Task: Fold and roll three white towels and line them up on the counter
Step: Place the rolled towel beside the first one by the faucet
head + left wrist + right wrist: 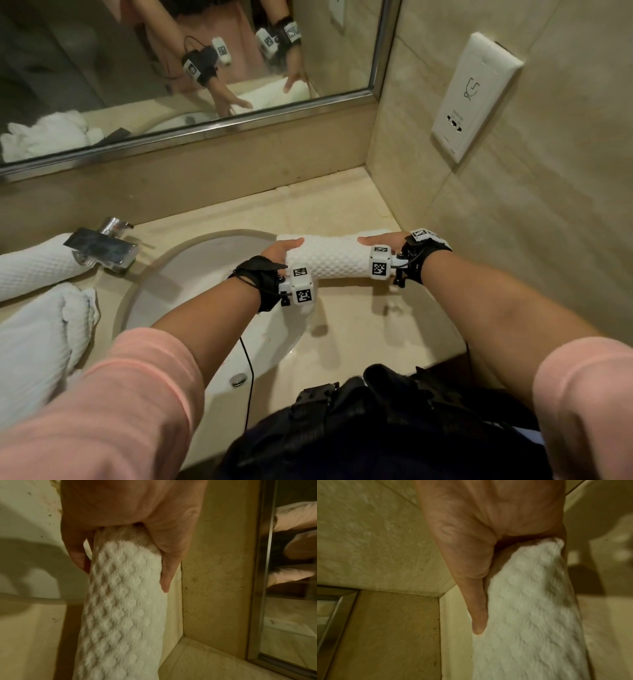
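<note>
At the left of the head view, one rolled towel (pixel 32 265) lies behind the faucet (pixel 104 246), with an unrolled towel (pixel 41 339) below it. At centre, a second rolled towel (pixel 330 255) is held by its ends just above the counter (pixel 346 205), beside the sink (pixel 219 250). The left hand (pixel 279 248) and the right hand (pixel 385 240) are each curled around one end. The placing step appears to be in hand; next, a level set-down and release seem called for. The wrist views show what the head view hides: fingers (pixel 165 574) and a thumb (pixel 477 609) clamped along the roll.
</note>
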Motion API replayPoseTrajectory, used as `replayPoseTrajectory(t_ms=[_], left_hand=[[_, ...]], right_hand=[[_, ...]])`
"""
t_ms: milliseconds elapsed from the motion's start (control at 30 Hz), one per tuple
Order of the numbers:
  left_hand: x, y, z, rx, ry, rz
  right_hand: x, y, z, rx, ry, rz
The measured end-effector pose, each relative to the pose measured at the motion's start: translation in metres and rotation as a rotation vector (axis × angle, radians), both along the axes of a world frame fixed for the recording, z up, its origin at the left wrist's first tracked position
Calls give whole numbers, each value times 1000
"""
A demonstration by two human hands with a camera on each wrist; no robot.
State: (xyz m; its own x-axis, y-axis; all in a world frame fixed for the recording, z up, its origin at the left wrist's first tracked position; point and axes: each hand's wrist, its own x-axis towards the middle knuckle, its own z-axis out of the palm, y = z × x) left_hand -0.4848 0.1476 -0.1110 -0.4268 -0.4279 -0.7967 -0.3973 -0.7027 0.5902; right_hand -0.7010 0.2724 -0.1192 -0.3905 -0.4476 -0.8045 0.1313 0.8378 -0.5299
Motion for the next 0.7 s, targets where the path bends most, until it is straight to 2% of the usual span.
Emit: replayPoseTrajectory(t_ms=[133, 233, 400, 700], left_hand=[[12, 7, 16, -67, 85, 49], [31, 14, 32, -85, 120, 89], [78, 19, 45, -142, 136, 157], [208, 34, 64, -233, 86, 369]], right_hand=[[3, 1, 6, -63, -47, -26], [11, -8, 14, -93, -58, 51], [61, -19, 42, -128, -76, 101], [176, -43, 69, -238, -176, 359]])
